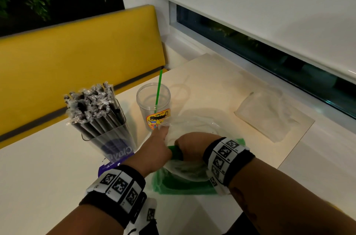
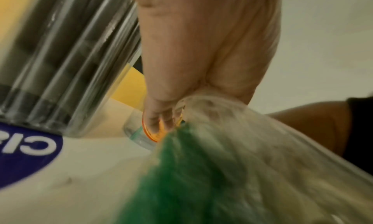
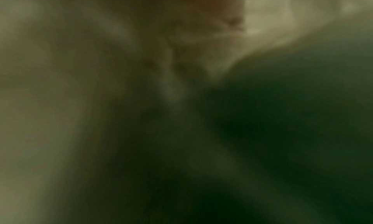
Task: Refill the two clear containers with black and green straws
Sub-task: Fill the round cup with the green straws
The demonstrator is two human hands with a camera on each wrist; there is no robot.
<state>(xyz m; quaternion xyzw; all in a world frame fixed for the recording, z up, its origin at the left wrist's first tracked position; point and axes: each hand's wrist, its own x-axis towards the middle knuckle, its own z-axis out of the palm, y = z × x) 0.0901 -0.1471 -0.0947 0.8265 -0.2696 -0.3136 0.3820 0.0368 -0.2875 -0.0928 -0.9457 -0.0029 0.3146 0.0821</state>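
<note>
table (image 1: 48,167): pale, with a lighter wooden board (image 1: 221,84) on its far right part; the board's right edge runs close along the window sill (image 1: 327,128). open surface lies to the near left and on the far board. yellow bench back (image 1: 77,57) runs behind the table's far left edge; white roller blind (image 1: 250,3) hangs over a dark window to the right.

plastic bag of green straws (image 1: 185,186): lies at the near centre between both wrists, its mouth facing the containers. a second crumpled clear bag (image 1: 269,117) lies on the board, well apart to the right.

container of black straws (image 1: 107,136): clear, standing left on a purple label, packed full, wrapped tips fanning left.

second clear container (image 1: 154,103): upright just right of the first, one green straw (image 1: 159,90) leaning in it.

left hand (image 1: 154,148): fingers pinch the bag's film near the mouth, beside the second container's base.

right hand (image 1: 192,144): reaches into the bag mouth; fingers appear curled round green straws, though film hides them and the wrist view is blurred.
</note>
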